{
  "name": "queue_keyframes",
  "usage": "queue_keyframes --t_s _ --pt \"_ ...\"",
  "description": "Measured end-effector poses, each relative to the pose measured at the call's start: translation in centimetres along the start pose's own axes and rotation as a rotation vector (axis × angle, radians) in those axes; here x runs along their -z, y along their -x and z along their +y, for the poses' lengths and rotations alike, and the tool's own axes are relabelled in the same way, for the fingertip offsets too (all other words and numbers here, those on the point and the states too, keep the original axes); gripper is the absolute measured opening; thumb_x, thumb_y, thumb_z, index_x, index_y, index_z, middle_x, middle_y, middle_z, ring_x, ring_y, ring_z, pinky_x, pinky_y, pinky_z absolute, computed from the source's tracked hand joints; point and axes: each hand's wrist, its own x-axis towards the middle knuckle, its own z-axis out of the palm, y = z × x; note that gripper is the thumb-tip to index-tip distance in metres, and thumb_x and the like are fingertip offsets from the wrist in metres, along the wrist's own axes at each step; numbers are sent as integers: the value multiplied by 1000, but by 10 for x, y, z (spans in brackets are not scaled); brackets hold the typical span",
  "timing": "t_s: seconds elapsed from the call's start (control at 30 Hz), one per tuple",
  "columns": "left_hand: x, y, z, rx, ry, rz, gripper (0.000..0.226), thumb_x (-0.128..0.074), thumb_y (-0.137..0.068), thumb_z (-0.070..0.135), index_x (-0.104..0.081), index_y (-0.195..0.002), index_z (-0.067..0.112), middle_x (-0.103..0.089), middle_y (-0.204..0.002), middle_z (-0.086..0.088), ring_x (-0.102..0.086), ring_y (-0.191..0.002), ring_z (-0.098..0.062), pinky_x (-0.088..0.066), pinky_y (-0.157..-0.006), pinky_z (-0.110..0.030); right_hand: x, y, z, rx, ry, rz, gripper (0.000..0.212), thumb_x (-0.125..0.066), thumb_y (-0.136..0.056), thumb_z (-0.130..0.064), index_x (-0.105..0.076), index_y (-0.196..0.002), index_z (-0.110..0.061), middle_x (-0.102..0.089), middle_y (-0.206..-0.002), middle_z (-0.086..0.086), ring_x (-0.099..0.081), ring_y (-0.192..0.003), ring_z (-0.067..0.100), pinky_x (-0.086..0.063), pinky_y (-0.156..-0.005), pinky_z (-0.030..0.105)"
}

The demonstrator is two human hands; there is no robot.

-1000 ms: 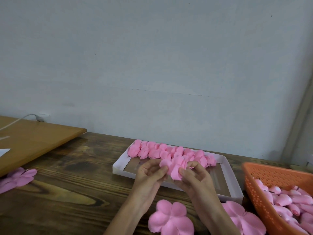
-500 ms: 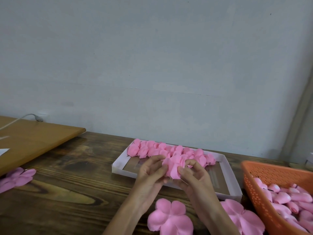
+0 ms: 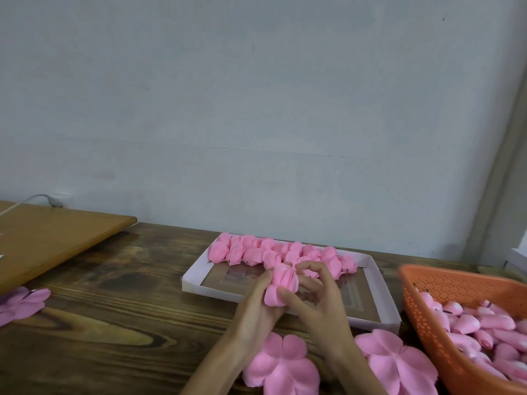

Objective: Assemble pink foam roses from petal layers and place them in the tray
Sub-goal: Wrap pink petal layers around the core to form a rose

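Note:
Both hands hold one pink foam rose [image 3: 281,282] just above the near edge of the white tray [image 3: 379,292]. My left hand [image 3: 258,305] cups it from the left and below. From the right, my right hand [image 3: 319,297] pinches it, thumb low on the petals and fingers curled over the top. A row of finished pink roses [image 3: 256,252] fills the tray's far side. Two flat pink petal layers lie on the table near me, one petal layer [image 3: 282,366] under my wrists and the other petal layer [image 3: 396,363] to its right.
An orange perforated basket [image 3: 433,317] at the right holds several pink rose buds. More pink petal layers [image 3: 20,305] lie at the left edge. A light wooden board [image 3: 51,238] overlaps the dark table at the back left. A wall stands close behind the tray.
The petals have been wrapped tighter round the rose, which now stands more upright. Both hands stayed over the tray's near edge, with the right fingers now arched over the top.

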Motion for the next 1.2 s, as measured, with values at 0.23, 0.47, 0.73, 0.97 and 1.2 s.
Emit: queue_keyframes --t_s 0.23,0.47,0.73,0.97,1.2 --pt "17 -2 -9 -21 -74 -198 57 -64 -72 0 -67 -128 13 -70 -128 -21 -66 -126 -34 -56 -98 -39 5 1 8 66 235 33 43 -85 -80 -20 -69 -118 -34 -73 -112 7 -74 -94 19 -62 -78 38" --pt "16 -4 -10 -166 -476 -93 62 -77 -74 -12 -61 -132 6 -75 -121 -15 -72 -116 -32 -60 -93 -42 5 4 5 185 498 25 36 -90 -72 -30 -72 -100 -42 -66 -112 -11 -50 -110 -6 -42 -82 2" --pt "3 0 -14 -144 -443 144 22 -72 -70 7 -74 -87 20 -72 -73 -10 -74 -69 -28 -53 -49 -30 7 2 6 281 683 -26 43 -86 -74 -32 -67 -111 -43 -60 -108 -24 -54 -112 6 -41 -88 14" --pt "-3 4 -7 -157 -445 116 18 -81 -56 23 -73 -71 31 -67 -63 0 -67 -57 -14 -51 -44 -27 4 3 1 363 765 -49 24 -78 -83 -36 -74 -106 -41 -60 -103 -22 -59 -103 5 -45 -84 17" --pt "-2 5 -6 -190 -425 126 15 -74 -63 7 -69 -75 15 -68 -68 -5 -69 -64 -15 -54 -52 -27 3 6 -2 408 787 -26 21 -77 -87 -34 -76 -107 -40 -58 -100 -23 -61 -97 2 -47 -78 15"
